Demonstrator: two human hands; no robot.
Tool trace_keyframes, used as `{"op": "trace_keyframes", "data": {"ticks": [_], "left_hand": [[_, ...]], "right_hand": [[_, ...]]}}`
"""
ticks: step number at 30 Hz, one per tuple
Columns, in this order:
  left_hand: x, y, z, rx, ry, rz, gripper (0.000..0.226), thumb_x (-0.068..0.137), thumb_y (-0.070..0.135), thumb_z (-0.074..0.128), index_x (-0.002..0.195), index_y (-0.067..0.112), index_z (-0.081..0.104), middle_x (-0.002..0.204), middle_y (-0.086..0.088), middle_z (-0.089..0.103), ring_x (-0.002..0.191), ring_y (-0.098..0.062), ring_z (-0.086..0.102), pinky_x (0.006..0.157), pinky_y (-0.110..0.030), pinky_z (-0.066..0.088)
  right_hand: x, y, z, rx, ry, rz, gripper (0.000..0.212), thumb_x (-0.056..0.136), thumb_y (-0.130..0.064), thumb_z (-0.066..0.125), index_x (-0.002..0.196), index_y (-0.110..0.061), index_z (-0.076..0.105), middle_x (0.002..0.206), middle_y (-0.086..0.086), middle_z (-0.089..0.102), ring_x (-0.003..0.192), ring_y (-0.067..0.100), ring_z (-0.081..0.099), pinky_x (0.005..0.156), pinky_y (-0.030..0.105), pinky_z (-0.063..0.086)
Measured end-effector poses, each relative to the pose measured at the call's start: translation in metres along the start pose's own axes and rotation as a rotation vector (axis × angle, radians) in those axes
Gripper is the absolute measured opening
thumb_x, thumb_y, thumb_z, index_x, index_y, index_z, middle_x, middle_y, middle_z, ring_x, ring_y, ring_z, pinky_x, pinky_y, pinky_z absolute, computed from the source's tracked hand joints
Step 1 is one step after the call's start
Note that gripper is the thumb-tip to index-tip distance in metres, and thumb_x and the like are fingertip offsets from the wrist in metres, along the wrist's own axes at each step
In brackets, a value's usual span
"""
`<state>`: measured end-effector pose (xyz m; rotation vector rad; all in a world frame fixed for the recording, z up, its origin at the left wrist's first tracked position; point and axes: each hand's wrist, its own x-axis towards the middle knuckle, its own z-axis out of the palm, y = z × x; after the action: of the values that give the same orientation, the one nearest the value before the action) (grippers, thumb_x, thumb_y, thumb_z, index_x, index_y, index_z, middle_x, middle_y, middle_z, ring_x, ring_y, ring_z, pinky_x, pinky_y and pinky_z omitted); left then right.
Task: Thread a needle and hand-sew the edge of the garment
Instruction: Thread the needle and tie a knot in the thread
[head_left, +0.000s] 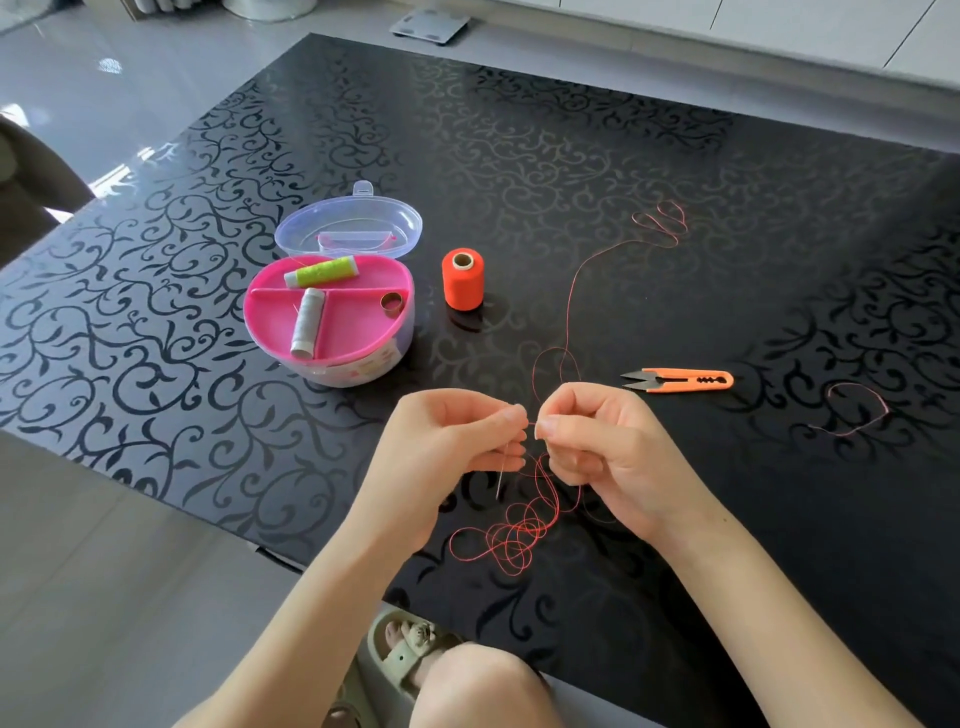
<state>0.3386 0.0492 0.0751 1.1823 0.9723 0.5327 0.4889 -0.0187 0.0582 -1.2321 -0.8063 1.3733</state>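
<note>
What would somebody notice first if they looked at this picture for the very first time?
Probably the left hand and right hand meeting near the front of the black table, pinching a needle and a red thread that tangles below them. Then the bright colours: the pink sewing box on the left, the orange spool standing right of it, and the orange snips farther right.

**Bright daylight, wide-angle bend**

Daylight enters from the upper left of the frame, where the grey floor (104, 93) glares white in patches. The glossy black table (727, 171) carries a pale sheen across its upper half, washing out the scroll pattern there; the lower right stays dark. The spool (463, 278) throws a soft dark reflection just below itself. Table edges bow toward the frame borders. The centre is sharp, the corners slightly soft.
</note>
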Motion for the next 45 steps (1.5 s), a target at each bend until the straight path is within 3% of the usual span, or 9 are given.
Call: {"op": "trace_keyframes", "data": {"ticks": [5,9,12,15,24,28,31,41,45], "left_hand": [[-0.002,0.0,0.001,0.124,0.069,0.051,0.013,0.086,0.01,0.068,0.073,0.007,0.072,0.063,-0.002,0.069,0.063,-0.013,0.067,0.064,-0.027,0.056],[-0.005,0.0,-0.001,0.128,0.072,0.063,0.013,0.085,0.014,0.068,0.073,0.011,0.072,0.064,-0.003,0.069,0.062,-0.013,0.067,0.067,-0.03,0.057],[-0.004,0.001,-0.001,0.112,0.07,0.057,0.013,0.085,0.014,0.068,0.073,0.011,0.073,0.066,-0.004,0.07,0.063,-0.013,0.067,0.066,-0.028,0.057],[-0.005,0.003,0.0,0.076,0.049,0.04,0.012,0.086,0.011,0.067,0.075,0.008,0.072,0.065,-0.002,0.07,0.064,-0.012,0.067,0.063,-0.023,0.056],[-0.018,0.002,-0.002,-0.168,-0.09,-0.02,0.022,0.075,-0.016,0.065,0.073,0.005,0.068,0.072,-0.01,0.071,0.066,-0.02,0.07,0.061,-0.024,0.056],[-0.021,0.0,0.001,-0.242,-0.074,-0.02,0.022,0.071,-0.012,0.068,0.082,0.003,0.056,0.07,-0.011,0.071,0.066,-0.021,0.071,0.06,-0.027,0.057],[-0.023,0.0,0.003,-0.237,-0.074,-0.031,0.026,0.062,-0.001,0.073,0.086,0.002,0.062,0.071,-0.009,0.072,0.067,-0.02,0.071,0.062,-0.027,0.058],[-0.026,0.0,0.005,-0.274,-0.073,-0.06,0.027,0.057,0.004,0.073,0.084,0.003,0.07,0.071,-0.009,0.072,0.067,-0.019,0.071,0.063,-0.026,0.058],[-0.027,0.001,0.006,-0.293,-0.083,-0.049,0.024,0.058,0.004,0.073,0.082,0.003,0.071,0.073,-0.009,0.073,0.069,-0.019,0.072,0.062,-0.025,0.057]], "right_hand": [[-0.001,0.002,0.002,-0.118,0.018,-0.064,0.005,0.077,-0.015,0.066,0.075,-0.011,0.063,0.051,-0.002,0.039,0.046,0.01,0.029,0.046,0.021,0.026],[-0.005,0.003,0.007,-0.398,0.154,-0.205,0.017,0.08,-0.023,0.073,0.096,-0.018,0.069,0.052,-0.005,0.05,0.049,0.008,0.046,0.053,0.02,0.043],[-0.009,0.001,0.014,-0.494,0.23,-0.273,0.006,0.083,-0.019,0.071,0.088,-0.022,0.074,0.064,-0.003,0.068,0.06,0.014,0.063,0.063,0.028,0.054],[-0.013,0.0,0.016,-0.532,0.252,-0.295,0.007,0.084,-0.016,0.07,0.082,-0.021,0.074,0.071,-0.007,0.071,0.065,0.011,0.065,0.063,0.023,0.054],[-0.029,-0.003,0.015,-0.421,0.346,-0.274,0.01,0.082,-0.019,0.072,0.073,-0.025,0.071,0.069,-0.009,0.066,0.066,0.006,0.06,0.064,0.017,0.047],[-0.033,-0.002,0.02,-0.34,0.383,-0.297,0.01,0.081,-0.017,0.07,0.074,-0.024,0.072,0.08,-0.007,0.068,0.074,0.008,0.063,0.067,0.015,0.047],[-0.033,-0.003,0.025,-0.308,0.424,-0.33,0.015,0.083,-0.005,0.07,0.075,-0.017,0.071,0.09,-0.005,0.067,0.079,0.008,0.065,0.066,0.012,0.048],[-0.032,-0.009,0.039,-0.352,0.521,-0.312,0.009,0.078,-0.02,0.064,0.071,-0.022,0.069,0.072,-0.004,0.071,0.07,0.015,0.07,0.069,0.026,0.057],[-0.033,-0.01,0.04,-0.364,0.517,-0.321,0.009,0.079,-0.015,0.064,0.072,-0.019,0.069,0.072,-0.004,0.071,0.069,0.011,0.069,0.065,0.019,0.054]]}}
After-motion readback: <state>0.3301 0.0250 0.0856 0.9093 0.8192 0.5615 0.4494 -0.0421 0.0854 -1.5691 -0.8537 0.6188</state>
